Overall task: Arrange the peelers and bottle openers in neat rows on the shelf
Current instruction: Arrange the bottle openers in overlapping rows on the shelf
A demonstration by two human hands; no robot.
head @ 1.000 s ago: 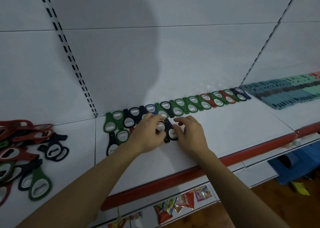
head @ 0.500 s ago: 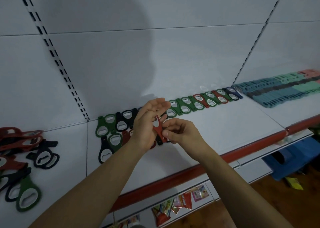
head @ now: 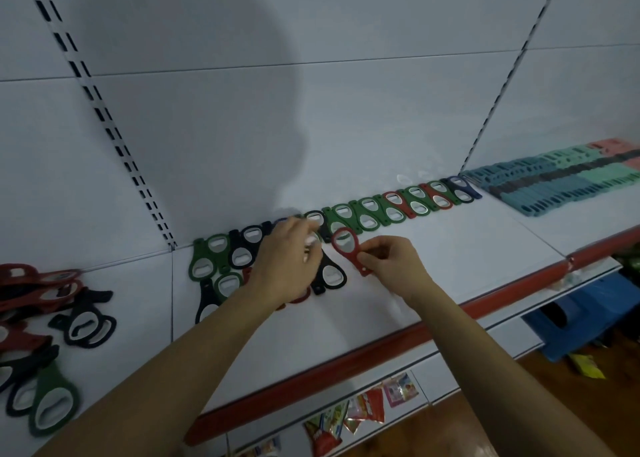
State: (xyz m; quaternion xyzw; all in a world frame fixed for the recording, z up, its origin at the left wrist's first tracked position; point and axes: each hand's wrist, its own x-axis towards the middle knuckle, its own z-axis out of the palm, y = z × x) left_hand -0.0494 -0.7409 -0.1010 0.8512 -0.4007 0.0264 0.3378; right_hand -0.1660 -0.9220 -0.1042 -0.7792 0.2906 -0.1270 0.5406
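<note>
Red bottle opener (head: pixel 356 261) pinched at handle by right hand (head: pixel 394 266), near opener row (head: pixel 381 211).

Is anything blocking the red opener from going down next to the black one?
Nothing visible does. The right hand pinches the red opener right beside the black opener, with bare shelf below it. The left hand is further left, on the front row.
</note>
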